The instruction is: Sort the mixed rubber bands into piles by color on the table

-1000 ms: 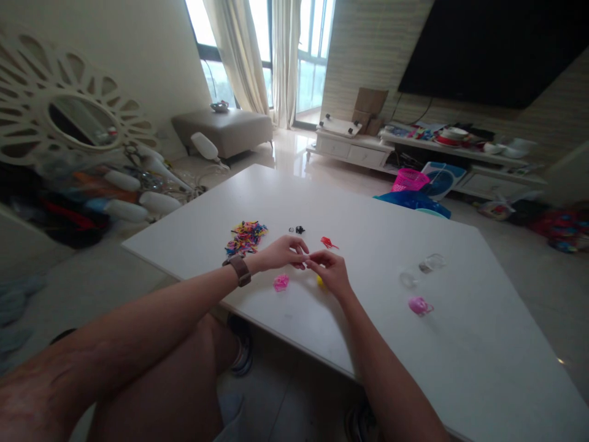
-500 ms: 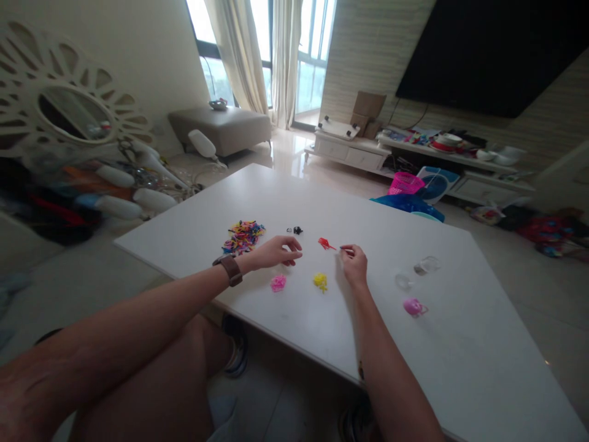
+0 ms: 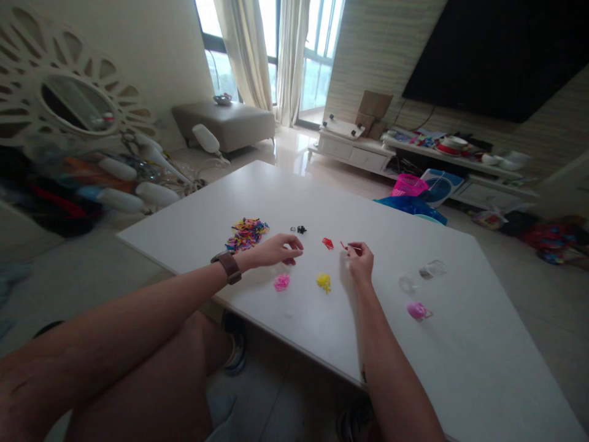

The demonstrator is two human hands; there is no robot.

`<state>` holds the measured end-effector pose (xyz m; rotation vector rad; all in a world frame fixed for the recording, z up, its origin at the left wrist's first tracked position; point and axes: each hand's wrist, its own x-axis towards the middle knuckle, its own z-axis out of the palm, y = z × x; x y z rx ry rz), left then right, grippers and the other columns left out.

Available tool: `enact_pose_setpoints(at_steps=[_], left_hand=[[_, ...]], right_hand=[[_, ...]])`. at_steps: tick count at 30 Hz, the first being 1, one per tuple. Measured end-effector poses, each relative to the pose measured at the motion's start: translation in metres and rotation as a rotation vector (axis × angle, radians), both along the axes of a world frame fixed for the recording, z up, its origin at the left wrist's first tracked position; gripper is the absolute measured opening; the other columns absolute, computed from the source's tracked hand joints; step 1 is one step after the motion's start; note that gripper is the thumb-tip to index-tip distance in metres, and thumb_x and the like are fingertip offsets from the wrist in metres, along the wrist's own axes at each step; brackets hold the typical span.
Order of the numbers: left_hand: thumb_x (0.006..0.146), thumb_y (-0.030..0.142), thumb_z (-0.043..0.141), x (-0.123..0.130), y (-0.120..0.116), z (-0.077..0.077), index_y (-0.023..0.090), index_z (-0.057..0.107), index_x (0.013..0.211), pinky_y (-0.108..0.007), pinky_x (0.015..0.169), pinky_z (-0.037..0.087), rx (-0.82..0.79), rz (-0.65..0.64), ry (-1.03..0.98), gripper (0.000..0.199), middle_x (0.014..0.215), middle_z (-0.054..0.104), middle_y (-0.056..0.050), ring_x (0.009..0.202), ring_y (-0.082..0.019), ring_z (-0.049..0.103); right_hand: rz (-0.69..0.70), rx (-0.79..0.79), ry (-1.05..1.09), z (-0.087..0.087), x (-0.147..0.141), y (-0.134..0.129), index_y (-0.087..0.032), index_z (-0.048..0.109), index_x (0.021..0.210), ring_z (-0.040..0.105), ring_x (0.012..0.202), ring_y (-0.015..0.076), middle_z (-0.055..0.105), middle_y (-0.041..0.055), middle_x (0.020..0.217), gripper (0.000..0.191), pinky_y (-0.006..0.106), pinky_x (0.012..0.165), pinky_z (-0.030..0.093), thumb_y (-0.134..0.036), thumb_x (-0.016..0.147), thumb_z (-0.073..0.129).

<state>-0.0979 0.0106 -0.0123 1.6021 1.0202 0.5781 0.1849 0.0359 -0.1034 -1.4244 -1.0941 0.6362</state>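
My right hand [image 3: 361, 259] pinches a small red band [image 3: 343, 245], just right of the little red pile [image 3: 327, 244] on the white table [image 3: 294, 196]. My left hand [image 3: 280, 250], with a brown watch on the wrist, hovers with curled, parted fingers and nothing visible between them. Beside it on the left lies a mixed heap of coloured bands [image 3: 247, 234]. Small groups of black bands [image 3: 301, 229], pink bands [image 3: 281, 282] and yellow bands [image 3: 324, 283] lie around the hands.
Toward the table's right side are a clear container [image 3: 433, 269], a clear round piece [image 3: 407, 283] and a pink-purple item [image 3: 418, 310]. Beyond the far edge stand a pink basket [image 3: 409, 185] and a low cabinet [image 3: 354, 153]. White lamp shades [image 3: 156, 194] are at the left.
The red band in my right hand has come away from the red pile, moving slightly right. The camera view has shifted a little. My left hand has barely moved.
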Motion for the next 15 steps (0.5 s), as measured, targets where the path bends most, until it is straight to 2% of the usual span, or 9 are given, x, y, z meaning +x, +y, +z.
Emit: enact_pose_setpoints(at_steps=[3, 7, 9, 12, 15], left_hand=[[0.080, 0.046, 0.069, -0.0009, 0.0003, -0.0006, 0.015, 0.063, 0.094, -0.026, 0.063, 0.056, -0.004, 0.003, -0.009, 0.035, 0.081, 0.068, -0.005, 0.067, -0.015, 0.068], [0.080, 0.046, 0.068, -0.0015, 0.0016, -0.0023, 0.015, 0.064, 0.095, -0.026, 0.063, 0.056, -0.002, 0.003, -0.025, 0.035, 0.083, 0.067, -0.005, 0.068, -0.015, 0.068], [0.080, 0.047, 0.068, -0.0021, 0.0026, -0.0025, 0.015, 0.064, 0.095, -0.026, 0.063, 0.056, 0.002, 0.008, -0.027, 0.036, 0.086, 0.068, -0.006, 0.070, -0.015, 0.069], [0.080, 0.047, 0.068, -0.0039, 0.0046, -0.0017, 0.014, 0.064, 0.094, -0.024, 0.061, 0.055, 0.035, 0.020, 0.000, 0.036, 0.089, 0.068, -0.006, 0.070, -0.014, 0.068], [0.080, 0.044, 0.068, -0.0059, 0.0065, 0.0000, 0.013, 0.066, 0.093, -0.024, 0.060, 0.054, 0.073, 0.029, 0.030, 0.034, 0.087, 0.068, -0.007, 0.069, -0.014, 0.067]], right_hand=[[0.002, -0.001, -0.010, -0.0010, 0.0019, 0.0012, -0.018, 0.063, 0.084, 0.068, 0.083, 0.0212, 0.072, 0.0112, 0.097, 0.022, 0.032, 0.072, 0.053, -0.037, 0.073, 0.063], [0.178, 0.011, 0.068, -0.0040, -0.0033, 0.0037, -0.019, 0.060, 0.084, 0.069, 0.095, 0.0211, 0.068, 0.0129, 0.116, 0.020, 0.034, 0.081, 0.053, -0.037, 0.074, 0.063], [0.204, 0.038, 0.075, -0.0034, -0.0056, 0.0052, -0.019, 0.060, 0.086, 0.068, 0.097, 0.0216, 0.069, 0.0130, 0.114, 0.020, 0.035, 0.082, 0.053, -0.036, 0.075, 0.062], [0.150, 0.088, 0.070, -0.0006, -0.0051, 0.0067, -0.018, 0.061, 0.087, 0.068, 0.094, 0.0206, 0.071, 0.0112, 0.104, 0.019, 0.034, 0.082, 0.053, -0.034, 0.077, 0.060], [0.089, 0.070, 0.062, 0.0007, -0.0025, 0.0061, -0.018, 0.063, 0.088, 0.069, 0.087, 0.0198, 0.072, 0.0105, 0.101, 0.020, 0.031, 0.074, 0.053, -0.034, 0.076, 0.061]])
